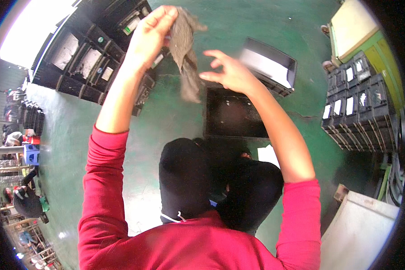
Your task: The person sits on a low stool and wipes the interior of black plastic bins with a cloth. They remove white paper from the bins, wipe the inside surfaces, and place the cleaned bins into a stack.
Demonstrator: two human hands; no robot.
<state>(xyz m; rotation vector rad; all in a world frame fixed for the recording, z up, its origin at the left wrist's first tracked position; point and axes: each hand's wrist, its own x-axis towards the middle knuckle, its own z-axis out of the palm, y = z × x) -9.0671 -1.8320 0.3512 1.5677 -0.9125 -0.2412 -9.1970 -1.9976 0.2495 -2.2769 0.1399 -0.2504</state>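
Observation:
A crumpled grey-brown cloth (184,42) hangs from my left hand (155,29), which is raised high in front of me and closed on its upper end. The cloth's lower tip is smeared by motion. My right hand (227,72) is just right of the cloth, fingers apart and holding nothing; I see no contact between them. Below my right hand lies an open black crate (205,112), its dark inside dotted with a few small light specks. Beyond it stands another black crate (294,74) with a white inner surface.
Black crates with pale labels are stacked at the far left (72,58) and at the right (362,108). A yellow-green cabinet (384,63) stands at the far right, a white panel (360,225) at the near right. Along the left edge, a person (27,200) is among racks. The floor (67,148) is green.

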